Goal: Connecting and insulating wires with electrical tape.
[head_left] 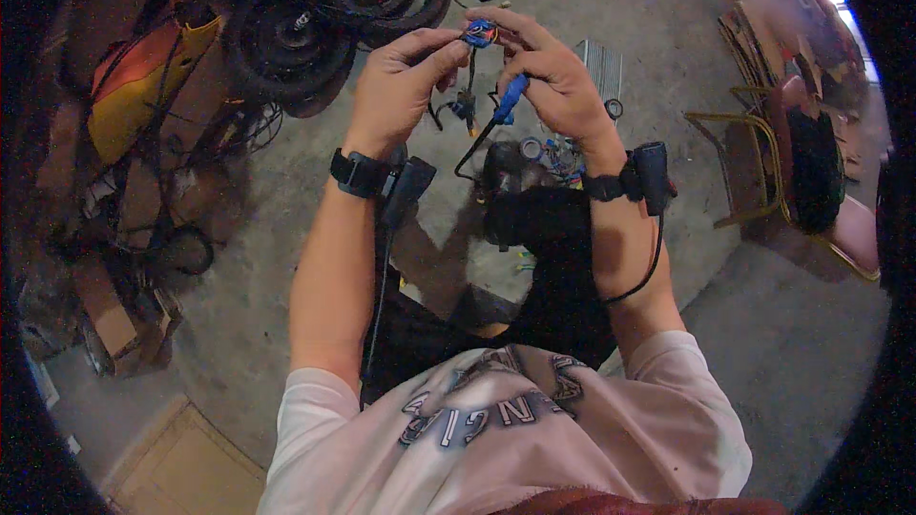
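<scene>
Raised in front of me, my left hand [403, 86] pinches a small blue bundle of wires [480, 33] between thumb and fingertips. My right hand [561, 86] is closed at the bundle's right side, its index finger reaching over the top. Bits of red and yellow show within the blue; finer detail is too small to make out. Beneath the right fingers hangs a black cable with a blue-wrapped section [512, 98], which loops down toward the floor. Another dark lead with small connectors [465, 105] dangles below the bundle between my hands.
Black tyred wheels [286, 52] lie at the far left beside orange-yellow panels [157, 67]. A roll of tape [531, 148] and several loose wires [565, 164] lie near my legs. Beyond the right hand is a ribbed silver metal case [601, 67]. A gold-framed chair [778, 162] stands right.
</scene>
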The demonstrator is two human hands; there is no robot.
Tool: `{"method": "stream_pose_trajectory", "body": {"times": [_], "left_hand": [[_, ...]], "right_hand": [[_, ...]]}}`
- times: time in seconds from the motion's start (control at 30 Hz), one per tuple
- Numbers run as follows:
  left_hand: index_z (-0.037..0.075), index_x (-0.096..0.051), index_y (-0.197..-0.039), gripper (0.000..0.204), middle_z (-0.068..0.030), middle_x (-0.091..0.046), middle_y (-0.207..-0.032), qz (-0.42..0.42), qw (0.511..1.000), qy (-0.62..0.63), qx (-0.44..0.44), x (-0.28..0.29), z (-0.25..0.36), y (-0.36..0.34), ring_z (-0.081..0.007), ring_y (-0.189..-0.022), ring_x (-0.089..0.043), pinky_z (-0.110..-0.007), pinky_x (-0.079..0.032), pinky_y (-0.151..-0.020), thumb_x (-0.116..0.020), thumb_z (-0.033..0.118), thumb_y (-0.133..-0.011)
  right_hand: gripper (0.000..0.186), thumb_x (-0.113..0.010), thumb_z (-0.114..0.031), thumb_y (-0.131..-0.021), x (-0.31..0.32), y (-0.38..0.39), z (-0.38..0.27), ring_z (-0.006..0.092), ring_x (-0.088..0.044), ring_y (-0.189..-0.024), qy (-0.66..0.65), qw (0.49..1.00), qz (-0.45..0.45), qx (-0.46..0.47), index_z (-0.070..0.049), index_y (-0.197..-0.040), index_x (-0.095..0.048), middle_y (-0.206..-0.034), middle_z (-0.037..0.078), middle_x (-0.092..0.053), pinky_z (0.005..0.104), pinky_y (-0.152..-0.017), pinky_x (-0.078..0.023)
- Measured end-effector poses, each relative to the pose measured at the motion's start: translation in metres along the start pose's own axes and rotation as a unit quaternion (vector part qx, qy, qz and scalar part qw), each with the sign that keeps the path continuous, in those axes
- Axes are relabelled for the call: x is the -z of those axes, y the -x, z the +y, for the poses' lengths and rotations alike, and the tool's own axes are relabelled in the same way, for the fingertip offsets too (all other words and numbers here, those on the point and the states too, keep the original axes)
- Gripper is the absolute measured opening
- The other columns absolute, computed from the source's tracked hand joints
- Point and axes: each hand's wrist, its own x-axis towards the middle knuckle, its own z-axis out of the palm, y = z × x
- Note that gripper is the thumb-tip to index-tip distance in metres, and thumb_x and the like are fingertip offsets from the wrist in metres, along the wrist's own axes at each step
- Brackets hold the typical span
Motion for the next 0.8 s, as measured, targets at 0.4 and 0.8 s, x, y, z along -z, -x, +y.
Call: {"method": "stream_pose_trajectory", "body": {"times": [0.4, 0.8], "left_hand": [[-0.005, -0.065, -0.108, 0.028, -0.0073, -0.069, -0.092, 0.049, 0.998, 0.030, -0.008, 0.010, 0.010, -0.004, -0.0131, -0.077, -0.064, -0.025, -0.051, -0.072, -0.070, 0.014, -0.088], [-0.004, -0.067, -0.107, 0.025, -0.0066, -0.069, -0.091, 0.091, 0.995, 0.026, -0.006, 0.002, 0.018, 0.003, -0.0126, -0.076, -0.065, -0.024, -0.052, -0.070, -0.070, 0.011, -0.087]], "right_hand": [[0.018, -0.051, 0.008, -0.074, -0.011, -0.009, 0.003, 0.0244, -0.057, -0.111, -0.023, 0.993, 0.110, -0.027, -0.003, -0.080, -0.064, -0.124, 0.015, -0.056, 0.0335, -0.093, -0.045], [0.033, -0.064, -0.002, -0.090, -0.052, -0.028, -0.018, 0.0105, -0.059, -0.080, -0.149, 0.936, 0.292, -0.129, 0.003, -0.119, -0.050, -0.106, 0.012, -0.061, 0.0232, -0.073, -0.049]]}}
